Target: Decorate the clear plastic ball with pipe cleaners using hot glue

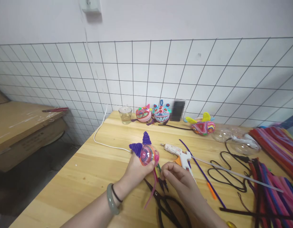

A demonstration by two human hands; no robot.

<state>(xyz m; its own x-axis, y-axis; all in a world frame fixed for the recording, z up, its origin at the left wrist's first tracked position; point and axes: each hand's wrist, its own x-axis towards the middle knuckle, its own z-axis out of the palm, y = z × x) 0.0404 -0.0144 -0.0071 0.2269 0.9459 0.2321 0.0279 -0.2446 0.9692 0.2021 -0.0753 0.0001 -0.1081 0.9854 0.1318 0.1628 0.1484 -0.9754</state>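
My left hand is closed round a clear plastic ball wrapped in pink pipe cleaner, with two purple pipe-cleaner ears on top. My right hand is just right of the ball, fingers pinched on the pipe-cleaner end that hangs from it; a pink strand trails down below. Black scissors lie on the wooden table under my hands. A white hot-glue gun lies just beyond my right hand.
Three finished colourful ball figures and a glass cup stand along the tiled wall. Bundles of pipe cleaners fill the right side. A black cord, a white cable and clear half-shells also lie on the table. Cardboard boxes sit left.
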